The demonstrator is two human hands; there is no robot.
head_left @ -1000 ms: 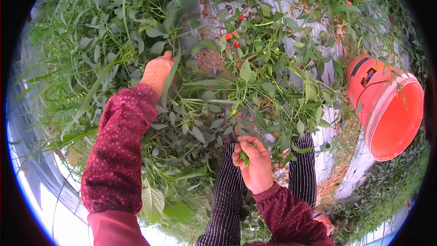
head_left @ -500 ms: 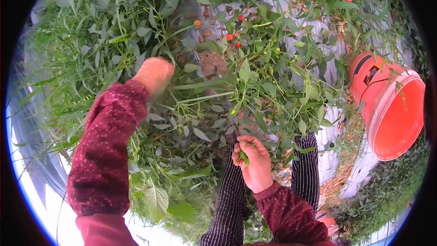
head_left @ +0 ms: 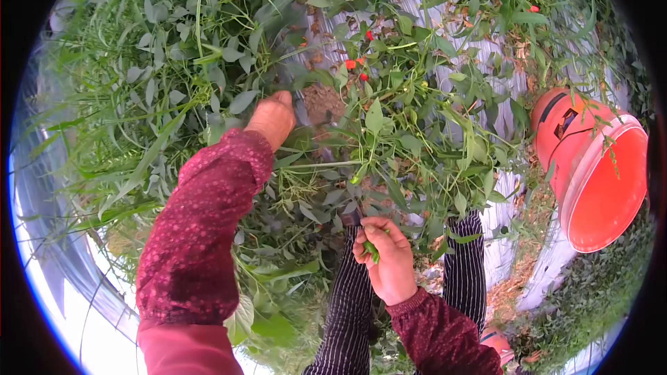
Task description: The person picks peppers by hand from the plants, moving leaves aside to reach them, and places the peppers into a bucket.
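My left hand (head_left: pixel 273 119) is closed among the leafy plants (head_left: pixel 236 48) at the left of the bare soil patch. Its fingertips are turned away, and I cannot make out whether anything is in them. My right hand (head_left: pixel 390 257) is curled, palm up, in front of my legs. Between its fingers and palm sits a small bright green pepper (head_left: pixel 373 250), partly covered by the fingers. Just beyond that hand stand pepper plants (head_left: pixel 410 125) with slender stems. Small red peppers (head_left: pixel 363 77) show among their leaves.
An orange-red bucket (head_left: pixel 566 139) leans at the right, its mouth tilted towards me. A second reddish container (head_left: pixel 497 344) shows partly at lower right. Silvery plastic sheeting (head_left: pixel 500 236) covers the ground between plants. My striped trouser legs (head_left: pixel 347 305) stand among the foliage.
My left hand has moved to the right and a little nearer, from the dense leaves to the edge of the soil patch. My right hand has stayed almost in place, keeping its hold.
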